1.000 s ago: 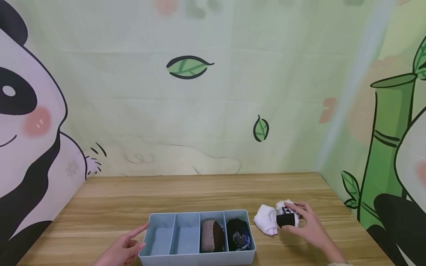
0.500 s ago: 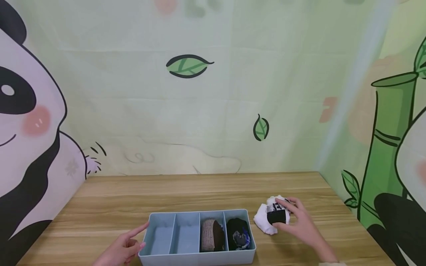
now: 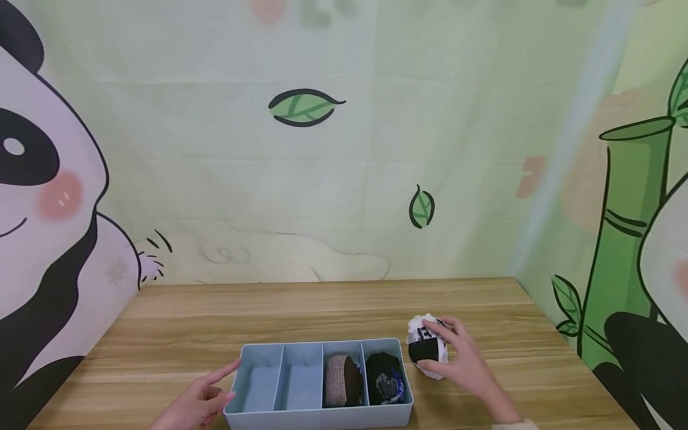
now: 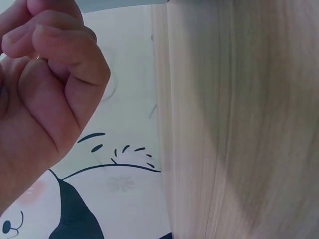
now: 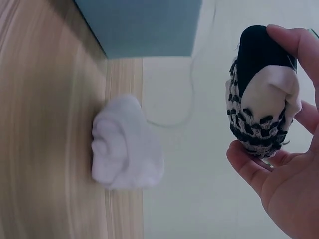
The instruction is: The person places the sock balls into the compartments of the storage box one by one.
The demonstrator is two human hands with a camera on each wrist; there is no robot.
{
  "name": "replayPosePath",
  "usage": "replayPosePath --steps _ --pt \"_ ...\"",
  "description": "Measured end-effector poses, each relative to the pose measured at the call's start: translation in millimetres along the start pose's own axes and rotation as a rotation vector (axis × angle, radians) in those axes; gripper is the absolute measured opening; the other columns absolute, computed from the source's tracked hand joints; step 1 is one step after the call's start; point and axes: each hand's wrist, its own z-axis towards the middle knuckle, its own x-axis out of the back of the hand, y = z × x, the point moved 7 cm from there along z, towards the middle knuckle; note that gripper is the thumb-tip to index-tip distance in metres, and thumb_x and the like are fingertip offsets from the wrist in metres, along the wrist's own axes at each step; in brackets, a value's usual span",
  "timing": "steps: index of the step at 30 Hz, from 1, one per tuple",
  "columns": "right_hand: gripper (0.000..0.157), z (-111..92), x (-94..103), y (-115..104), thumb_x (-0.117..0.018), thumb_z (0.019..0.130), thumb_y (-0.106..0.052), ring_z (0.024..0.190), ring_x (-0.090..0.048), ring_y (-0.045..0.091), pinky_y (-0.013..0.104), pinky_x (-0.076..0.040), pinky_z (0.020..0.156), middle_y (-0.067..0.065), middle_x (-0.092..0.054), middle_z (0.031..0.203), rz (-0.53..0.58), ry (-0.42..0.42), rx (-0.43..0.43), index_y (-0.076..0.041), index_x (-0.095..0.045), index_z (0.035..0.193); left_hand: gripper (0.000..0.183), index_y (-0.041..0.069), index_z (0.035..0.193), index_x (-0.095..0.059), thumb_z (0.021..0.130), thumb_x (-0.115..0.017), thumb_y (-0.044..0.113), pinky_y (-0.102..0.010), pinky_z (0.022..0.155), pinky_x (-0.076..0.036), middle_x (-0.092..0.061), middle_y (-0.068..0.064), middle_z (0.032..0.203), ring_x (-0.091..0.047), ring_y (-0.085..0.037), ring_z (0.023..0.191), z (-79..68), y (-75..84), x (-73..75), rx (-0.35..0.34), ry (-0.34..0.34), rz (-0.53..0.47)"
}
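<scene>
Right hand pinches a patterned bundle right of the box.
Left hand, index straight, touches the box's left rim; head view mostly hides a white bundle.

From above, a hand could drop into the box's two left compartments, but the brown sock and the black sock take up the right pair. Behind the box the table leaves a wide lane — the ends are tighter: the left hand crowds one, and the white sock lies just past the other, below the right hand and its patterned sock.
</scene>
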Motion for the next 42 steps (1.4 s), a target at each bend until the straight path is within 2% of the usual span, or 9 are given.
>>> replayPosePath --steps 9,15,21,28,42 --pt "0.060 4 -12.4 -11 -0.082 0.059 -0.018 0.093 -0.050 0.025 0.037 -0.044 0.071 0.011 -0.046 0.113 0.041 0.013 0.011 -0.009 -0.062 0.114 0.068 -0.005 0.139 -0.010 0.092 -0.051 0.023 -0.021 0.046 -0.034 -0.038 0.000 0.059 -0.034 -0.009 0.047 -0.9 1.5 -0.7 0.006 0.003 0.015" --pt "0.060 9 -22.2 -17 -0.082 0.059 -0.019 0.096 -0.049 0.029 0.042 -0.043 0.073 0.012 -0.044 0.117 0.072 -0.010 -0.029 -0.011 -0.061 0.115 0.068 -0.005 0.139 -0.011 0.092 -0.051 0.023 -0.021 0.046 -0.034 -0.038 0.000 0.059 -0.035 -0.009 0.047 -0.9 0.8 -0.6 0.012 0.007 0.027" --pt "0.060 14 -33.6 -29 -0.082 0.061 -0.023 0.100 -0.047 0.030 0.043 -0.042 0.076 0.010 -0.044 0.117 0.108 -0.044 -0.043 -0.012 -0.061 0.116 0.064 -0.006 0.138 -0.009 0.093 -0.048 0.018 -0.021 0.046 -0.034 -0.039 0.001 0.059 -0.035 -0.008 0.046 -0.2 1.2 -0.6 -0.023 -0.002 0.030" --pt "0.062 16 -50.8 -43 -0.080 0.064 -0.026 0.105 -0.044 0.031 0.049 -0.038 0.080 0.012 -0.041 0.119 0.142 -0.109 -0.011 -0.012 -0.058 0.120 0.063 -0.008 0.138 -0.009 0.094 -0.047 0.017 -0.022 0.045 -0.034 -0.039 0.000 0.059 -0.035 -0.008 0.047 -0.5 2.2 -0.8 -0.047 -0.011 0.026" --pt "0.063 17 -84.1 -66 -0.080 0.064 -0.028 0.100 -0.046 0.023 0.037 -0.044 0.076 0.006 -0.039 0.120 0.155 -0.166 0.057 -0.014 -0.056 0.121 0.062 -0.006 0.138 -0.008 0.094 -0.046 0.016 -0.023 0.046 -0.033 -0.038 -0.001 0.059 -0.034 -0.009 0.047 -0.2 2.8 -1.2 -0.035 -0.009 0.027"
